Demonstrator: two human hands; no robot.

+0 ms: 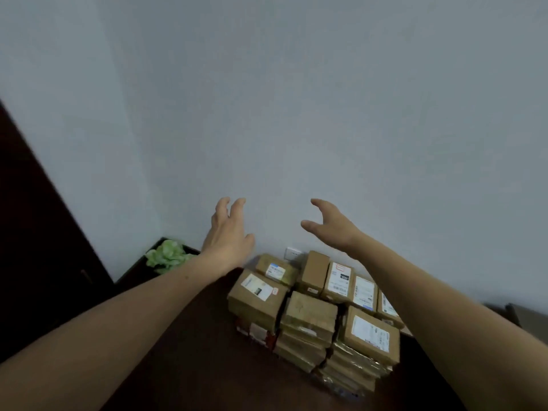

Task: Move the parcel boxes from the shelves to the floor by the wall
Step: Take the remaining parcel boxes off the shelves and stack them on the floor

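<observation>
Both hands are up in the air and empty right now, the left hand (pixel 228 232) and the right hand (pixel 332 225) with fingers spread and loosely bent, gripping nothing, hovering in front of the wall (pixel 296 114) above the pile. The parcel boxes (pixel 311 315) are sitting on the dark floor (pixel 192 351) right up against the wall, stacked several high in a couple of rows, most with shipping labels facing up. No shelves in view, so I can't tell how many are left to bring over. My worry is the pile itself: the near columns look kinda sloppy, with the lower boxes poking out unevenly and some shiny tape or wrap sticking out the sides, so dropping another box on top off-center could tip a column toward the near side. The far row also sits just in front of a white wall socket (pixel 292 253), so shoving boxes harder against the wall could bang or cover it. Over on the left there's a green crumpled thing (pixel 169 256) in the corner beside a dark door or cabinet (pixel 35 247), well apart from the pile, so probably not in the way unless the stack spreads left.
</observation>
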